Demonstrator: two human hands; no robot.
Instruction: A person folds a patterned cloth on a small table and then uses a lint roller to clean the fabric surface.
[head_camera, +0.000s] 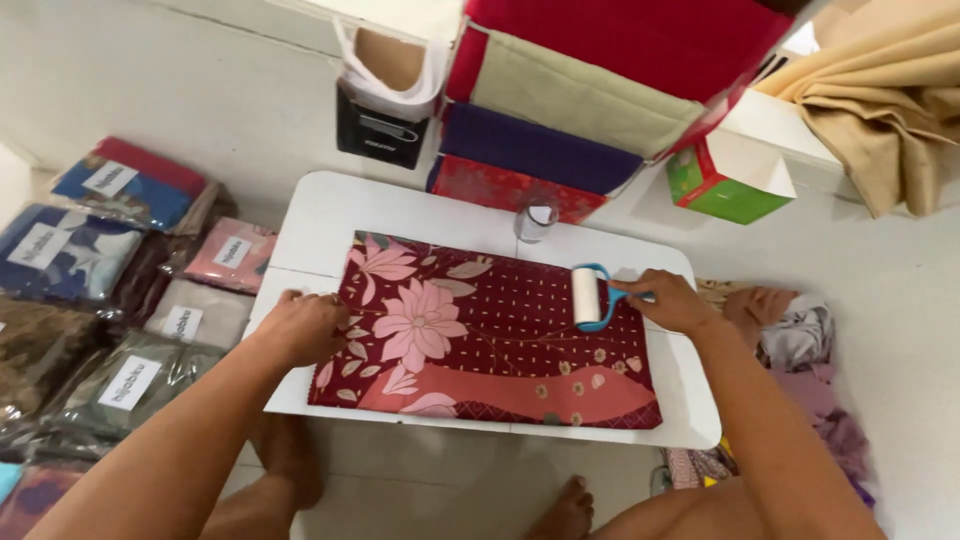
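Note:
A folded dark red cloth (500, 340) with pink flowers lies flat on a small white table (400, 205). My left hand (305, 325) presses down on the cloth's left edge, fingers curled. My right hand (670, 300) grips the blue handle of a lint roller (586, 297), whose white roll rests on the cloth's upper right part.
A clear glass (535, 218) stands at the table's far edge. Folded cloths (560, 110) are stacked behind it, with a green and white box (728, 180) to the right. Packaged fabrics (130, 300) cover the floor at left. Loose clothes (800, 335) lie at right. My feet (565, 510) show under the table.

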